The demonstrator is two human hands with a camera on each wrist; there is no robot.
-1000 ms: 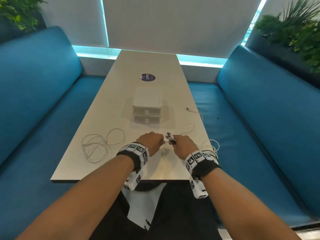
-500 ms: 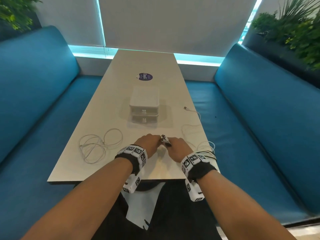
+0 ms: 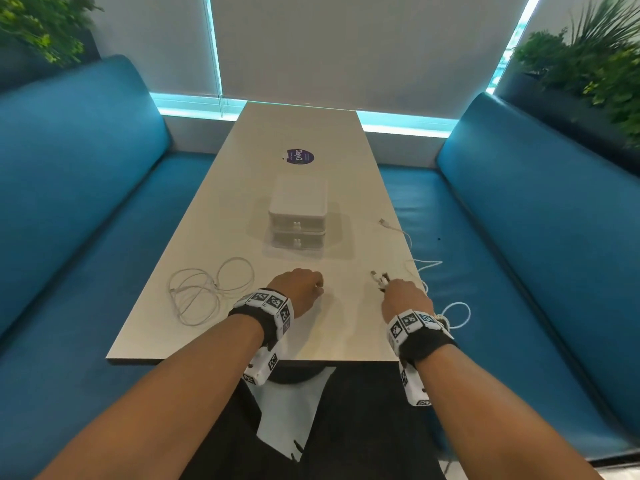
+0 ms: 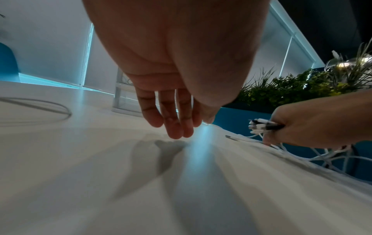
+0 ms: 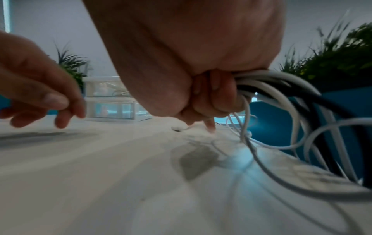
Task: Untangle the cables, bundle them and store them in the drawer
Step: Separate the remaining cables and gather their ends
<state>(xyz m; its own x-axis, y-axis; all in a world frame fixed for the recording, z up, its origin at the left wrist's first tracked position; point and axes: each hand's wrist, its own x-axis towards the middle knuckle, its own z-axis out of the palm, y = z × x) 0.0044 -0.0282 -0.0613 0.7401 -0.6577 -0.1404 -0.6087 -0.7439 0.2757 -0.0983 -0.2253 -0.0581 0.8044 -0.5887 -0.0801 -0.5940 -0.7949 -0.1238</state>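
My right hand (image 3: 401,292) grips a bunch of white and black cables (image 5: 281,89) near the table's right edge, their plug ends (image 4: 259,126) sticking out of the fist. Loops of these cables (image 3: 455,315) trail off the edge over the blue seat. One white cable (image 3: 398,230) runs along the right side of the table. My left hand (image 3: 301,285) hovers just above the table, fingers (image 4: 177,120) relaxed and holding nothing. A loose white cable coil (image 3: 204,292) lies to its left. The small white two-drawer unit (image 3: 298,216) stands mid-table, both drawers closed.
The long pale table (image 3: 242,202) stands between two blue benches (image 3: 79,188). A purple round sticker (image 3: 300,156) lies beyond the drawer unit. Green plants (image 3: 588,64) stand behind the bench backs, and window blinds at the far end.
My hands were together at the table's middle on the plug ends. Now the left hand has let go and moved left, while the right hand has carried the cable bunch to the right.
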